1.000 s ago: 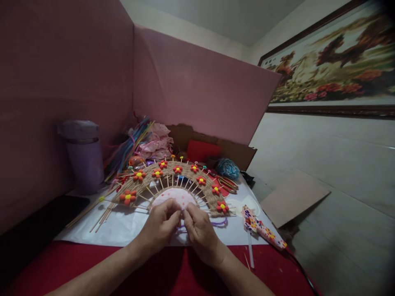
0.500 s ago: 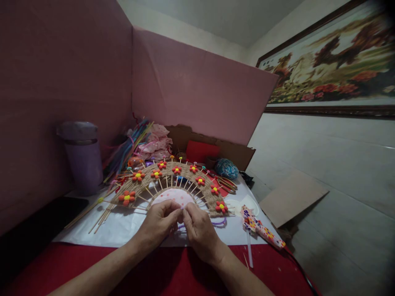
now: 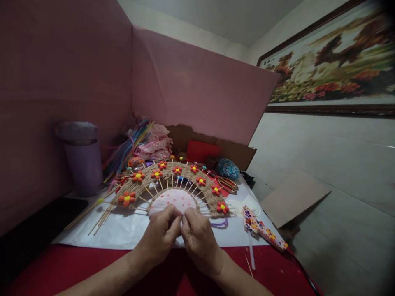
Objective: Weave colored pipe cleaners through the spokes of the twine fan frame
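Note:
My left hand (image 3: 165, 228) and my right hand (image 3: 199, 236) meet in front of a fan-shaped craft piece, thumbs and fingers pinched together. Whatever is between the fingertips is too small and covered to make out. Behind them lies the fan, with a woven twine band (image 3: 188, 173) on thin sticks and red and orange flowers (image 3: 222, 207) with yellow centres. Its inner half-circle is pink spotted cloth (image 3: 174, 199), partly covered by my hands. A purple fuzzy strip (image 3: 219, 223) shows just right of my right hand; its other end is hidden.
A flower-patterned glue gun (image 3: 262, 230) with a clear stick lies at right, its cord running off the table. Scissors (image 3: 227, 184) and blue yarn (image 3: 227, 168) lie behind the fan. Loose sticks (image 3: 101, 218), pipe cleaners (image 3: 132, 137) and a purple tumbler (image 3: 82, 158) are at left.
Both hands have come slightly down toward me, still pinched together, and more of the spotted cloth shows. The purple strip's part beneath my hands is no longer visible.

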The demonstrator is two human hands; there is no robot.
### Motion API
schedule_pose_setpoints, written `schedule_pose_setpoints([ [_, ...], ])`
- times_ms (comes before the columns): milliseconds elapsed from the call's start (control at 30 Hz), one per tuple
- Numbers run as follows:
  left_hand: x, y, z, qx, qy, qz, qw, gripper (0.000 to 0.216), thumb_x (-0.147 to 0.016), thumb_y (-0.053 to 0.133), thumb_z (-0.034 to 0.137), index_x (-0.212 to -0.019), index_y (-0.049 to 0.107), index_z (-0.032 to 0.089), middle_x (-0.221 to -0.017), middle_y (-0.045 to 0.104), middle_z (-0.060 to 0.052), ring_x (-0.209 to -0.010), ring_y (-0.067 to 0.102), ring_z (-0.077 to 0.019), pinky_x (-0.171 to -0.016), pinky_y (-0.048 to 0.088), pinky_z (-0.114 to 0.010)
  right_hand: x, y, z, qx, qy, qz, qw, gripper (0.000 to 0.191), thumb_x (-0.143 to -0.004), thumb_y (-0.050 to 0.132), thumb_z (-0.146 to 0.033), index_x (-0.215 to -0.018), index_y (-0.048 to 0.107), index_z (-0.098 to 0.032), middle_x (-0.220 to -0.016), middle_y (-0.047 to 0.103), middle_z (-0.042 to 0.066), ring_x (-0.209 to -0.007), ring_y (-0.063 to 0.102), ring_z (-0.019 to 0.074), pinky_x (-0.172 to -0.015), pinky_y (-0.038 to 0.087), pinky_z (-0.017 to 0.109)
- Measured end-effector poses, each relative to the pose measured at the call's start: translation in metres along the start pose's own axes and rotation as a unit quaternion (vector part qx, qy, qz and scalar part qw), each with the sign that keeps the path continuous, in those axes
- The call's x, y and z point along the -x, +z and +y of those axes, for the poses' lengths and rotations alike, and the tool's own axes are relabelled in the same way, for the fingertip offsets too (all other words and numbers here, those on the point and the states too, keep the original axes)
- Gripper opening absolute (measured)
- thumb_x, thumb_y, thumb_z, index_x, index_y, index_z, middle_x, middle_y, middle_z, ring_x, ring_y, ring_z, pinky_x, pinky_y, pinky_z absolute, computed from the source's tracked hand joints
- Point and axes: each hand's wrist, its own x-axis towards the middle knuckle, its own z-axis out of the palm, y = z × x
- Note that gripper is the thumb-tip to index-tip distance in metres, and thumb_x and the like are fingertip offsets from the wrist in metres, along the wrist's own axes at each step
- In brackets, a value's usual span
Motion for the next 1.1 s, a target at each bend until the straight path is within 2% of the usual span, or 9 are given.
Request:
schedule_pose_setpoints([
  [167,0.003,0.007,-0.001,0.036,-0.032,0.025,0.999,0.022,-0.084,0.043,0.027,-0.063,0.046,0.018,-0.057,0.046,0.003,-0.055,0.042,-0.0125,-0.052,0.033,-0.024,0.006,0.007,-0.002,0.055,-0.019,0.025,0.998,0.021,-0.086,0.031,-0.012,-0.072,0.044,-0.02,-0.066,0.052,0.004,-0.06,0.048,0.0175,-0.054,0.03,0.029],
  [267,0.0,0.005,0.0,0.066,-0.039,0.018,0.997,0.022,-0.083,0.044,0.029,-0.065,0.049,0.018,-0.058,0.047,0.002,-0.054,0.042,-0.0124,-0.051,0.033,-0.023,0.004,0.006,-0.002,0.029,0.002,0.016,0.999,0.021,-0.087,0.031,-0.013,-0.073,0.045,-0.02,-0.067,0.053,0.004,-0.061,0.05,0.0173,-0.055,0.033,0.028],
  [400,-0.005,0.002,0.001,0.078,-0.015,0.009,0.997,0.019,-0.084,0.045,0.029,-0.073,0.055,0.017,-0.065,0.054,0.0,-0.06,0.047,-0.0133,-0.057,0.037,-0.024,-0.001,0.002,-0.001,-0.024,0.051,0.024,0.998,0.021,-0.09,0.031,-0.015,-0.075,0.045,-0.02,-0.071,0.054,0.004,-0.066,0.052,0.0167,-0.058,0.036,0.026],
  [633,-0.008,-0.002,0.001,0.073,-0.038,-0.007,0.997,0.025,-0.084,0.044,0.031,-0.065,0.053,0.017,-0.057,0.05,0.001,-0.05,0.044,-0.0112,-0.048,0.034,-0.022,-0.004,-0.004,0.002,-0.032,0.027,0.007,0.999,0.025,-0.092,0.029,-0.014,-0.073,0.045,-0.02,-0.071,0.053,0.003,-0.066,0.05,0.0156,-0.06,0.036,0.026],
  [767,-0.007,-0.005,0.005,0.041,-0.005,-0.003,0.999,0.023,-0.084,0.045,0.028,-0.068,0.056,0.016,-0.06,0.053,0.0,-0.056,0.046,-0.0124,-0.053,0.036,-0.023,-0.007,-0.008,0.001,-0.036,0.039,-0.004,0.999,0.022,-0.091,0.033,-0.016,-0.072,0.044,-0.02,-0.069,0.052,0.002,-0.064,0.049,0.0153,-0.059,0.035,0.026],
  [867,-0.007,-0.005,0.006,0.062,-0.006,-0.007,0.998,0.022,-0.084,0.046,0.029,-0.071,0.058,0.016,-0.06,0.052,0.001,-0.055,0.046,-0.0122,-0.052,0.036,-0.023,-0.008,-0.01,0.0,-0.061,0.044,-0.013,0.997,0.021,-0.09,0.035,-0.015,-0.071,0.042,-0.02,-0.067,0.05,0.001,-0.062,0.048,0.0144,-0.057,0.035,0.025],
  [967,-0.009,-0.006,0.004,0.089,-0.013,-0.002,0.996,0.022,-0.085,0.045,0.031,-0.074,0.059,0.017,-0.06,0.051,0.001,-0.055,0.046,-0.0118,-0.051,0.037,-0.022,-0.008,-0.012,-0.001,-0.083,0.033,-0.014,0.996,0.021,-0.09,0.034,-0.014,-0.073,0.044,-0.019,-0.068,0.052,0.001,-0.064,0.049,0.0139,-0.059,0.037,0.025],
  [1100,-0.011,-0.008,0.0,0.05,0.02,0.011,0.999,0.019,-0.082,0.049,0.027,-0.07,0.058,0.017,-0.062,0.055,0.0,-0.059,0.049,-0.0128,-0.057,0.039,-0.023,-0.008,-0.012,0.001,-0.069,0.012,-0.016,0.997,0.02,-0.089,0.034,-0.014,-0.074,0.047,-0.019,-0.07,0.053,0.002,-0.065,0.05,0.0142,-0.061,0.038,0.025],
])
